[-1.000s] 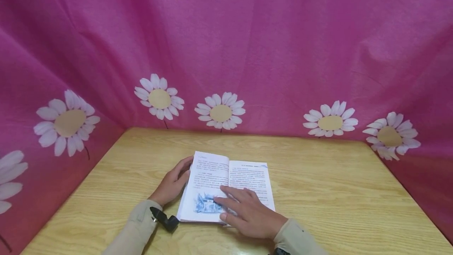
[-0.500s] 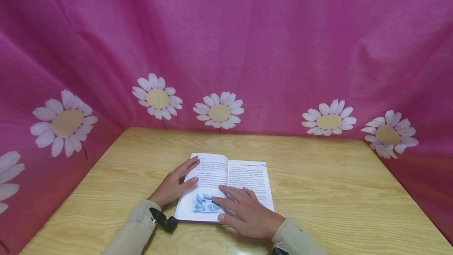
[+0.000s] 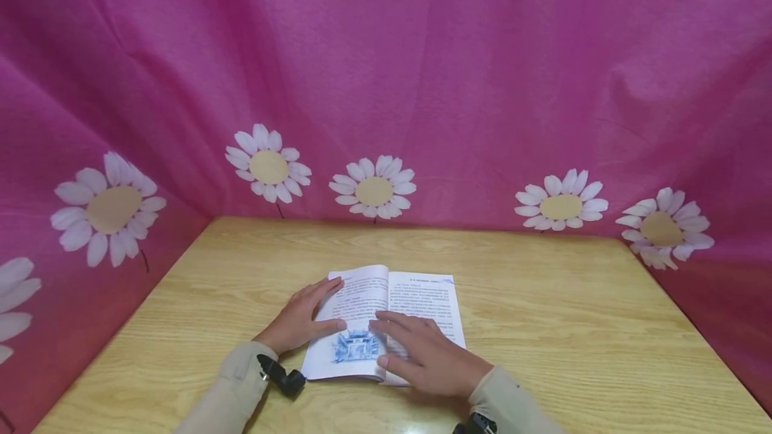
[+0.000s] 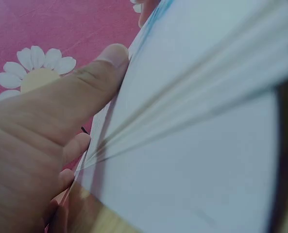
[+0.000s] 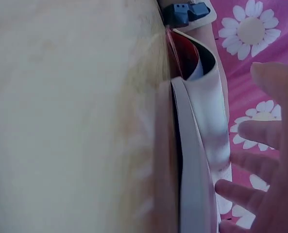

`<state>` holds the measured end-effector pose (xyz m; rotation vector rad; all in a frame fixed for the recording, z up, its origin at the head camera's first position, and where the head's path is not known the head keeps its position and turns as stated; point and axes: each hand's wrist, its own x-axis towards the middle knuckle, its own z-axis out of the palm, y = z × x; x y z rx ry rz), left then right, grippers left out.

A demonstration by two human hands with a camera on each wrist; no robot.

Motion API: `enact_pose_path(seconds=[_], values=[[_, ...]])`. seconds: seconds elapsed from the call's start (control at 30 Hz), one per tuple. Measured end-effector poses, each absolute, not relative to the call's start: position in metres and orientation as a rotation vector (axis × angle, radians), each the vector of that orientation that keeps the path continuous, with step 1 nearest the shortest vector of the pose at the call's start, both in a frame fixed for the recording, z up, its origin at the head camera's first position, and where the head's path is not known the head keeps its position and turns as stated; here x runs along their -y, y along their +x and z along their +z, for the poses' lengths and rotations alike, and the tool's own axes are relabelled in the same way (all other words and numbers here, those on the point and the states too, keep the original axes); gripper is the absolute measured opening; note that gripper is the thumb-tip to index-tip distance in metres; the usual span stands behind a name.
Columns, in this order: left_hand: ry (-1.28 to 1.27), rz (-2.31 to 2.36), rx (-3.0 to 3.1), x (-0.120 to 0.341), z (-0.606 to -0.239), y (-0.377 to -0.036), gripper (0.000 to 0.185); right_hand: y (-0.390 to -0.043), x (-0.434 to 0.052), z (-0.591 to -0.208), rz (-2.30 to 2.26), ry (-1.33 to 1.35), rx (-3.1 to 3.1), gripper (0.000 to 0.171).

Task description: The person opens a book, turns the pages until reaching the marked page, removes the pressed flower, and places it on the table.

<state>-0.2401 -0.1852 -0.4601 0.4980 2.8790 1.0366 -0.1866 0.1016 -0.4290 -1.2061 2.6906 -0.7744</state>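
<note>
My left hand [image 3: 299,319] is at the left edge of the open book [image 3: 386,317], thumb lying across the left page and the other fingers tucked along the outer edge of the page stack. In the left wrist view the thumb [image 4: 93,82] presses against the fanned page edges and the other fingers curl underneath, so it's pinching that left stack of pages, which bows up a bit. My right hand [image 3: 425,355] lies flat with fingers spread and fairly straight over the lower part of the right page, fingertips near the spine and the blue drawing [image 3: 356,347] on the left page. It's pressing down, not gripping.

The book sits on the wooden table [image 3: 573,327], roughly in the middle from left to right and toward the near side, its near edge close to my wrists. There's bare wood all round it: a wide stretch to the right, a fair bit to the left, and a band behind it up to the pink daisy cloth [image 3: 422,86] that walls in the back and both sides. A small black gadget [image 3: 280,374] is strapped at my left sleeve, just beside the book's near-left corner.
</note>
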Motion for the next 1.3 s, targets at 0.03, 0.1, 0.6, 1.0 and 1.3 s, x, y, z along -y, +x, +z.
enact_pose_path(seconds=[0.03,0.1,0.6,1.0,1.3], values=[[0.498,1.037,-2.878,0.185,-0.460,-0.240,0.089,-0.188,-0.103,-0.429,-0.794,-1.200,-2.698,0.059],[0.496,1.037,-2.876,0.184,-0.459,-0.240,0.089,-0.191,-0.107,-0.430,-0.824,-1.180,-2.722,0.061],[0.501,1.040,-2.879,0.184,-0.462,-0.242,0.088,-0.232,-0.154,-0.432,-0.982,-0.798,-2.834,0.080],[0.523,1.038,-2.887,0.184,-0.459,-0.241,0.088,-0.250,-0.180,-0.443,-1.044,-0.630,-2.878,0.091],[0.535,1.038,-2.889,0.184,-0.462,-0.240,0.087,-0.252,-0.185,-0.458,-1.051,-0.580,-2.910,0.096]])
